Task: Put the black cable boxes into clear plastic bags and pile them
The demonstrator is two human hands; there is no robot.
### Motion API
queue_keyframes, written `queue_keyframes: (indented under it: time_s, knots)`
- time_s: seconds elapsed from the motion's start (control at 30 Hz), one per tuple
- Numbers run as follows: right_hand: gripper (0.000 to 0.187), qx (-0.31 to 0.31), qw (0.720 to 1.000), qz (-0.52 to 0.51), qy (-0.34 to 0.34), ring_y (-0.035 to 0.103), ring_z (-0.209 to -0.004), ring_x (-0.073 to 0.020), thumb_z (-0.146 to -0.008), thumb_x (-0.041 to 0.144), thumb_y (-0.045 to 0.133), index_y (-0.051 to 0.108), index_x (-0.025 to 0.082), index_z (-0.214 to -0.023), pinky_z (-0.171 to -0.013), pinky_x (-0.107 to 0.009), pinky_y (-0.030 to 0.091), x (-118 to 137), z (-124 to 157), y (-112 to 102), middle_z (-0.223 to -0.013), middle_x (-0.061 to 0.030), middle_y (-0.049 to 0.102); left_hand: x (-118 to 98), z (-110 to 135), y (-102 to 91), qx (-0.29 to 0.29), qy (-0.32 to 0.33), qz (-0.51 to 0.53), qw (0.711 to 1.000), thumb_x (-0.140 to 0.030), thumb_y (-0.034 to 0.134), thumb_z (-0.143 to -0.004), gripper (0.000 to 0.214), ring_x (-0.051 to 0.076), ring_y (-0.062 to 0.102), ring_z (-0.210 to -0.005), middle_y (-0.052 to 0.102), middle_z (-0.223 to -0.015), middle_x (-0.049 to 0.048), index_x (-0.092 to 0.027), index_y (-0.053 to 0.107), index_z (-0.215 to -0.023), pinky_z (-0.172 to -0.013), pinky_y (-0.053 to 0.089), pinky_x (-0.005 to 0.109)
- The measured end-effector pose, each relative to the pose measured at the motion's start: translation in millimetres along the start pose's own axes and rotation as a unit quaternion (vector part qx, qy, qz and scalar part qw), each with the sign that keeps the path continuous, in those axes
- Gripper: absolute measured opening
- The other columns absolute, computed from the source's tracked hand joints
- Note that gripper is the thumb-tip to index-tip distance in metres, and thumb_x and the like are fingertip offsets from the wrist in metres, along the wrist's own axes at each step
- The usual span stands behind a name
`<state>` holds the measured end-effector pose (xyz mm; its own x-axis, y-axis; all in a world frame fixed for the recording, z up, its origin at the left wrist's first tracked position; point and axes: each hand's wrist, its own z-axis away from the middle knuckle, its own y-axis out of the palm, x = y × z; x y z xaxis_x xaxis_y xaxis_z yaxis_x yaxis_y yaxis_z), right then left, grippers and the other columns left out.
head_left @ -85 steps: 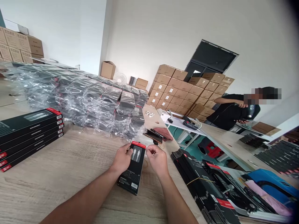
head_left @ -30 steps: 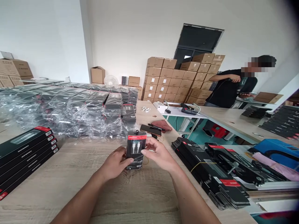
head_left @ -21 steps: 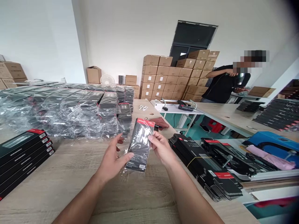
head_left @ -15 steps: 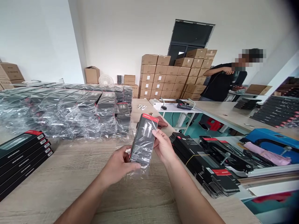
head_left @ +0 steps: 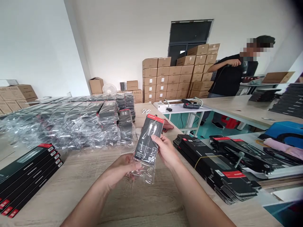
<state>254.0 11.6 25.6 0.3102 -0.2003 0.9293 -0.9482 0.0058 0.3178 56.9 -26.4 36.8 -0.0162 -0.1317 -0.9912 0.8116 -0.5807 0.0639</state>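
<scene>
A black and red cable box (head_left: 147, 146) in a clear plastic bag is held tilted above the wooden table (head_left: 151, 205). White cable plugs are pictured on its face. My right hand (head_left: 167, 151) grips the box's right edge, thumb on the front. My left hand (head_left: 124, 167) is closed at the lower left, pinching the loose bag end (head_left: 148, 175) that hangs below the box; its fingers are partly behind the film. Left of the hands lies a stack of black boxes (head_left: 28, 173). On the right are flat black cartons (head_left: 210, 167) bound with a yellow band.
Many bagged boxes (head_left: 78, 126) crowd the table's far left. Behind stand stacked brown cartons (head_left: 169, 80). A hand-held black tool (head_left: 190, 105) lies on a white stand. On the right are a blue case (head_left: 284, 132) and a person in black (head_left: 226, 77) at another table.
My left hand has slid from the box's lower edge down onto the bag's loose end. The box has turned slightly. The whole view has shifted a little.
</scene>
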Motion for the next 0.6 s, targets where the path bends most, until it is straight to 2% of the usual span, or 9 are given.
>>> queue_keyframes:
  time_s: [0.07,0.13,0.2,0.27,0.37,0.43,0.53,0.6]
  knots:
    - [0.034,-0.015,1.0,-0.017,0.004,0.053,-0.053,-0.0119,-0.069,0.049,0.074,0.064,0.019,-0.081,-0.049,-0.024,0.04,4,-1,-3,-0.068,0.0,0.065,-3,-6,7.9,-0.022,-0.009,-0.025,0.999,-0.048,0.074,-0.067,0.038,0.01,0.051,-0.051,0.061,-0.067,0.0016,-0.013,0.063,-0.078,-0.046,0.035,0.021]
    - [0.036,-0.028,0.999,-0.039,0.001,0.051,-0.05,-0.0112,-0.068,0.051,0.074,0.063,0.019,-0.08,-0.047,-0.024,0.038,7,-1,-3,-0.065,0.001,0.064,-3,-13,15.7,-0.056,-0.007,-0.022,0.998,-0.048,0.075,-0.065,0.039,0.005,0.038,-0.039,0.054,-0.056,-0.0028,-0.013,0.059,-0.068,-0.041,0.027,0.02]
    - [0.037,-0.019,0.998,-0.052,-0.009,0.051,-0.05,-0.0115,-0.068,0.055,0.072,0.062,0.02,-0.079,-0.046,-0.024,0.037,10,-1,-2,-0.063,0.0016,0.063,-7,-21,21.1,-0.089,0.007,0.035,0.995,-0.047,0.077,-0.063,0.039,0.003,0.032,-0.037,0.049,-0.049,-0.0056,-0.014,0.057,-0.065,-0.039,0.022,0.019]
    - [0.04,0.021,0.998,-0.05,-0.02,0.052,-0.051,-0.0118,-0.071,0.059,0.068,0.061,0.021,-0.081,-0.045,-0.023,0.034,11,0,0,-0.065,0.0011,0.062,-17,-31,21.1,-0.106,0.038,0.11,0.988,-0.046,0.077,-0.064,0.039,0.002,0.028,-0.035,0.04,-0.042,-0.0081,-0.014,0.055,-0.062,-0.038,0.019,0.018]
    - [0.043,0.083,0.996,-0.005,-0.027,0.054,-0.054,-0.0119,-0.075,0.061,0.062,0.061,0.02,-0.09,-0.044,-0.022,0.032,9,1,2,-0.069,-0.0009,0.064,-40,-53,7.2,-0.125,0.086,0.196,0.969,-0.041,0.076,-0.068,0.035,0.002,0.025,-0.033,0.033,-0.037,-0.0099,-0.014,0.054,-0.062,-0.037,0.018,0.017]
    - [0.043,0.096,0.994,0.046,-0.022,0.055,-0.054,-0.0115,-0.077,0.06,0.06,0.062,0.019,-0.091,-0.044,-0.021,0.032,4,1,3,-0.071,-0.0018,0.064,-54,-70,-9.5,-0.167,0.092,0.242,0.951,-0.036,0.074,-0.072,0.031,0.002,0.025,-0.032,0.032,-0.037,-0.0106,-0.014,0.053,-0.064,-0.036,0.019,0.015]
    - [0.038,0.103,0.987,0.118,-0.019,0.053,-0.053,-0.0111,-0.077,0.056,0.06,0.061,0.018,-0.079,-0.046,-0.022,0.033,-7,-2,2,-0.068,-0.0011,0.063,-63,-80,-34.1,-0.233,0.045,0.287,0.928,-0.037,0.068,-0.078,0.029,0.002,0.032,-0.031,0.036,-0.039,-0.0102,-0.015,0.053,-0.068,-0.035,0.024,0.013]
    - [0.034,0.107,0.98,0.164,-0.029,0.053,-0.054,-0.0117,-0.076,0.052,0.061,0.06,0.018,-0.075,-0.049,-0.023,0.038,-15,-4,0,-0.067,-0.0006,0.062,-56,-72,-44.3,-0.238,0.002,0.282,0.929,-0.051,0.064,-0.078,0.038,0.005,0.046,-0.038,0.05,-0.047,-0.0051,-0.014,0.056,-0.074,-0.039,0.035,0.015]
